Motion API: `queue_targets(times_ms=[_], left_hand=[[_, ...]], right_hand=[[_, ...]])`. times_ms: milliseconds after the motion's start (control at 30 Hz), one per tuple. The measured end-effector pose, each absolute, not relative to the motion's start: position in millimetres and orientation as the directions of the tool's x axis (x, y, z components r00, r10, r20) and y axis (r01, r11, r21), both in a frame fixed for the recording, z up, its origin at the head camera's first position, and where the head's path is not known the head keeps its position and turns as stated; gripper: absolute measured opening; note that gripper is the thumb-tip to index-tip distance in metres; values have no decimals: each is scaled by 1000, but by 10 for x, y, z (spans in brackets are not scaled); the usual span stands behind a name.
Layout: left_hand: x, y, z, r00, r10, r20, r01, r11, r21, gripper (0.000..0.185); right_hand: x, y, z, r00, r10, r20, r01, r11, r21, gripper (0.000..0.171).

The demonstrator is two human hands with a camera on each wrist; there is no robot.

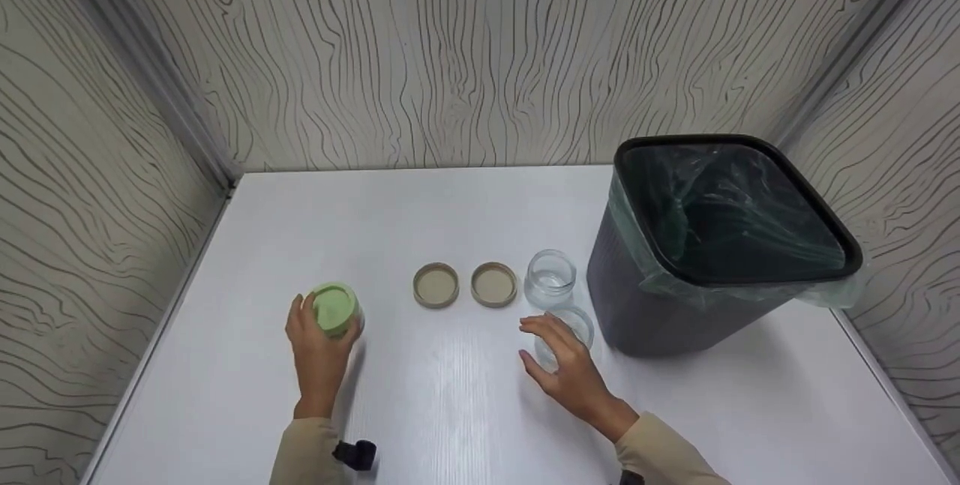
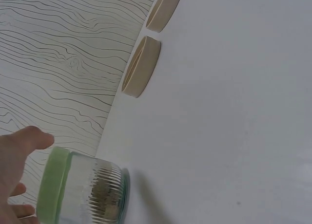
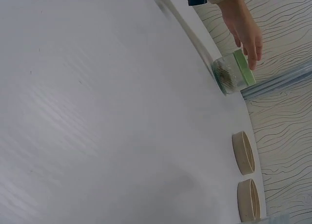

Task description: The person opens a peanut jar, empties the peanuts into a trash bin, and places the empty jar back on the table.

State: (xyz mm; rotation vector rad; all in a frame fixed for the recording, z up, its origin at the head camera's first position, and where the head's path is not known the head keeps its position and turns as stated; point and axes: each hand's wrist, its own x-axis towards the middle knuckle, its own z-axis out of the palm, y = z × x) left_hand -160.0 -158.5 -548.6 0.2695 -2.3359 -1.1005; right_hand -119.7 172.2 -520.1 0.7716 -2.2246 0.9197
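Observation:
In the head view my left hand is at a glass jar with a green lid, on the left of the table. Seen from the left wrist, the thumb stands just off the lid's edge, and the fingers hang over the lid top. Dark contents show through the ribbed lower part of this jar. My right hand, thumb and fingers spread apart, is at a lidless clear glass jar and partly hides it. A second lidless glass jar stands right behind that one.
Two beige lids, a left one and a right one, lie on the white table between the hands. A dark grey bin with a green liner stands at the right. Patterned walls enclose the back and sides.

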Motion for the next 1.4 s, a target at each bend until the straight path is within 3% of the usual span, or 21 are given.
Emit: queue_targets(times_ms=[433,800,1167,1400], left_hand=[[-1633,-1662,-5579,-886,-397,239,-24,555,831,85],[-1670,-1657,-5642,-865,-426,265,8,516,856,90],[-1675,-1699,-5624,-870,-451,198,-37,461,887,93],[-1685,-1686,-5649,-832,-468,298,21,511,859,88]], right_hand=[[-1119,1610,-5248,-673,-322,666,-703,558,-441,49],[-1049,1558,-5377,-710,-376,596,-693,526,-494,49],[-1049,1567,-5414,-770,-362,526,-634,530,-563,43],[-1076,1591,-5421,-786,-340,517,-616,509,-601,41]])
